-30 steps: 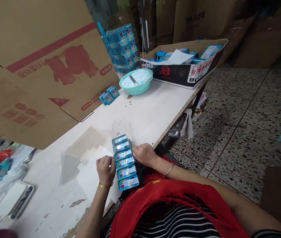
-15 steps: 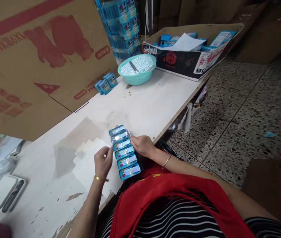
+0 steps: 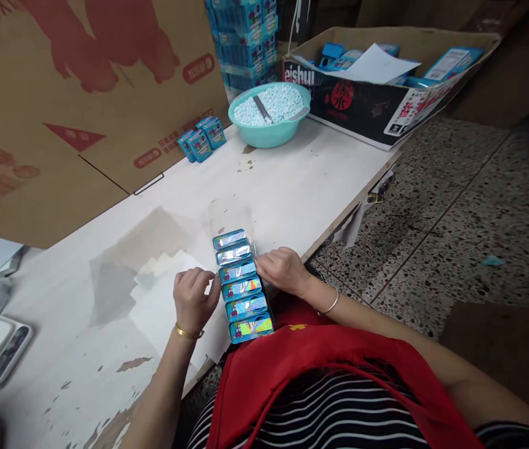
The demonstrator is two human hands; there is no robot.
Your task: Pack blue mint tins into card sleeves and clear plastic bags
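Note:
A column of several small blue tins [image 3: 244, 289] with shiny labels lies at the table's front edge, with clear film along its upper part. My left hand [image 3: 195, 299] is at the column's left side, thumb and forefinger pinched against the film edge. At the right side, my right hand [image 3: 283, 270] has its fingers closed at the film beside the upper tins. What is between the fingertips is thin and hard to make out. Beyond the top tin a transparent sheet lies on the white table [image 3: 292, 187]. White paper sheets [image 3: 152, 305] lie left of the tins.
A turquoise bowl [image 3: 270, 134] of small pale pellets holds a dark strip. Behind it stand stacked blue packs [image 3: 245, 43]. An open carton [image 3: 362, 112] is at the back right, a large cardboard box [image 3: 105, 143] at the left, with small blue boxes [image 3: 200, 145] beside it.
The view has shifted closer, so the table items appear displaced. Both hands stay beside the tins; the fingers of my right hand are more curled in.

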